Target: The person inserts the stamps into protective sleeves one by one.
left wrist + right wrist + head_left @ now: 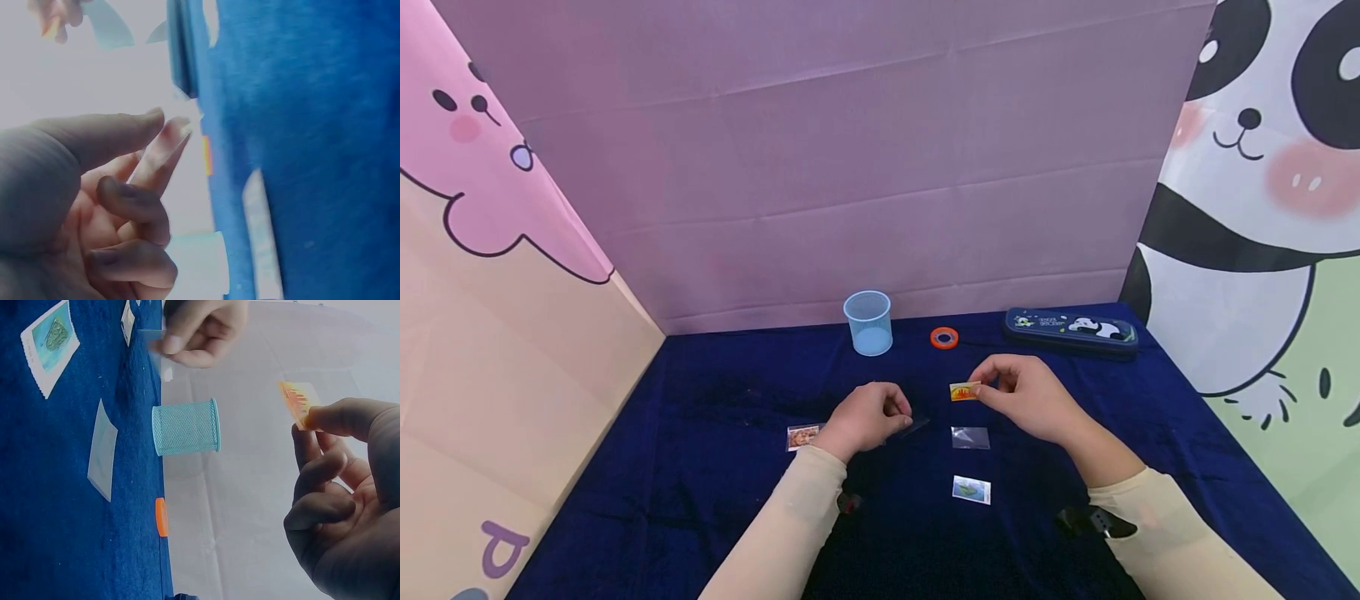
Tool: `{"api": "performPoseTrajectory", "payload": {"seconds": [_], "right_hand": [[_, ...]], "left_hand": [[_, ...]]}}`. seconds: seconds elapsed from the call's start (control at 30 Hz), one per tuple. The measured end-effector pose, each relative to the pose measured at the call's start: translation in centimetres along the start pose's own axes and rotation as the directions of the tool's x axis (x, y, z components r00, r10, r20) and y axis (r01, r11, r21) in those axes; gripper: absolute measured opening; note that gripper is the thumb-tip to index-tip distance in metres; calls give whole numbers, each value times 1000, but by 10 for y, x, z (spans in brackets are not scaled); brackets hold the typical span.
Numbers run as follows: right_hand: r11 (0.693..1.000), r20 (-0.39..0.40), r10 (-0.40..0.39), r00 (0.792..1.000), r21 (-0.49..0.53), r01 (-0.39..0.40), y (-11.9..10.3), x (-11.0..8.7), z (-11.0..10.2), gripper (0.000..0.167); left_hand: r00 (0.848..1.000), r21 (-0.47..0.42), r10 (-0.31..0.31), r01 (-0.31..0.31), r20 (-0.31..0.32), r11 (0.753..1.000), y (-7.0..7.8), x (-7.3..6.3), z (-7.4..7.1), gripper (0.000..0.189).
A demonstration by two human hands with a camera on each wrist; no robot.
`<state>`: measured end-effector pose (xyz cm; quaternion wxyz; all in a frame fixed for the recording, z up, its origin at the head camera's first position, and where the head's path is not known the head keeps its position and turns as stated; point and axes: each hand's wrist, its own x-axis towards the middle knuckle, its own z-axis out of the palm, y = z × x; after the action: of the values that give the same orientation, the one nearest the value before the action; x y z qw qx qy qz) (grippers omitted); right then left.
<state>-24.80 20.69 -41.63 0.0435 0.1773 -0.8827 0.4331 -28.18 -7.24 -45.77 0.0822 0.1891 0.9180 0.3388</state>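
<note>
My right hand (1028, 398) pinches a small yellow and orange stamp (962, 392) between thumb and forefinger, held up above the cloth; the right wrist view shows the stamp's (296, 403) orange picture. Between the thumb and forefinger of my left hand (863, 418) is a small clear plastic sleeve (916, 427). A second clear sleeve (971, 438) lies flat below the right hand. Nearer to me lies a blue-green stamp (972, 490) with a white toothed edge. Partly hidden by the left hand, a reddish-brown picture piece in a clear sleeve (802, 437) lies on the cloth.
A light blue mesh cup (870, 325) stands at the back of the dark blue cloth (700, 483). Right of it lie an orange tape roll (944, 337) and a dark blue panda pencil case (1071, 332). Fabric walls (887, 167) rise behind and at both sides.
</note>
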Motion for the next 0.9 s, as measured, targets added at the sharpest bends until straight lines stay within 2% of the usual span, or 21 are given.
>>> {"api": "performPoseTrajectory", "payload": {"seconds": [0.07, 0.2, 0.3, 0.43, 0.63, 0.9], "right_hand": [[1000, 2, 8, 1000, 7, -8, -1, 0, 0, 4], [1000, 8, 13, 1000, 29, -13, -3, 0, 0, 4], [999, 2, 19, 1000, 42, -20, -4, 0, 1, 4], [998, -22, 18, 1000, 56, -17, -5, 0, 2, 5], [996, -63, 2, 998, 88, 4, -9, -2, 4, 6], [995, -97, -53, 994, 74, 60, -23, 3, 3, 5]], "left_hand": [[999, -32, 13, -14, -41, 999, 2, -2, -8, 3], [988, -83, 51, -63, -143, 995, 9, -8, -23, 10], [973, -113, 83, -109, -214, 988, 13, -13, -34, 13], [945, -144, 128, -178, -300, 973, 17, -18, -45, 14], [915, -208, 127, -219, -384, 953, 24, -28, -56, 18], [878, -253, 141, -281, -458, 926, 32, -37, -67, 8]]}}
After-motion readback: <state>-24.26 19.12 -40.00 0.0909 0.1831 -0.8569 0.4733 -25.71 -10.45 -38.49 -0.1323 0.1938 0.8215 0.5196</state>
